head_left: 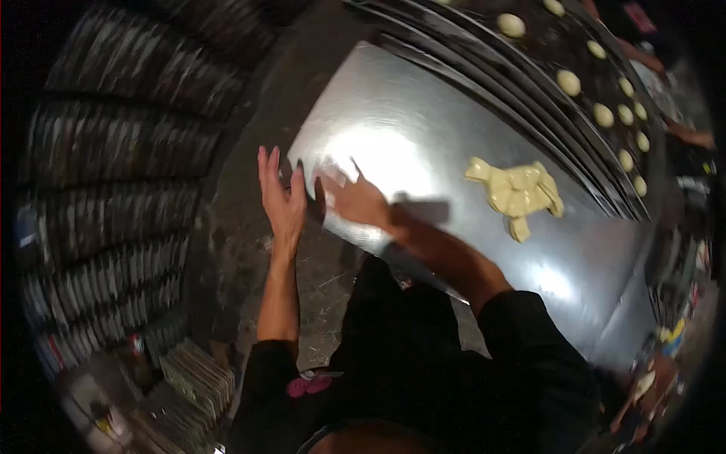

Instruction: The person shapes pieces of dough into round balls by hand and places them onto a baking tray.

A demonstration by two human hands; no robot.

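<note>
**A:** Since the bench [454, 121] is bare polished steel with glare pooled right by the hands, I'd judge a slip likely if weight goes onto that near corner. The sheet looks slick.

**B:** Noted. Racks [113, 151] to the left, dark littered floor [249, 250] between them and the bench. Anything nudged off the corner would land there, I reckon.

**A:** Trays [529, 83] stacked along the far edge, the top one carrying dough balls [569, 82] in rows, each apart from the next. Another person's arm [688, 136] beyond them, well clear of the wearer.

**B:** Dough [518, 193]?

**A:** Pale yellow lump, lobed and ragged, folds showing, soft-looking. It lies mid-bench, to the right of both hands and well apart from them. My guess at the risk: it may stick to the steel where it lies.

**B:** Hands?

**A:** Left hand [283, 193] is raised just off the bench corner, edge-on, fingers straight and pressed together, holding nothing. Right hand [355, 198] is palm down on the bench near that corner, fingers reaching forward over a scrap [333, 179].

**B:** How does the scrap look?

**A:** Small, whitish, flat, washed out by glare. Cannot tell whether the fingers pinch it or only press on it, nor what it is.
</note>
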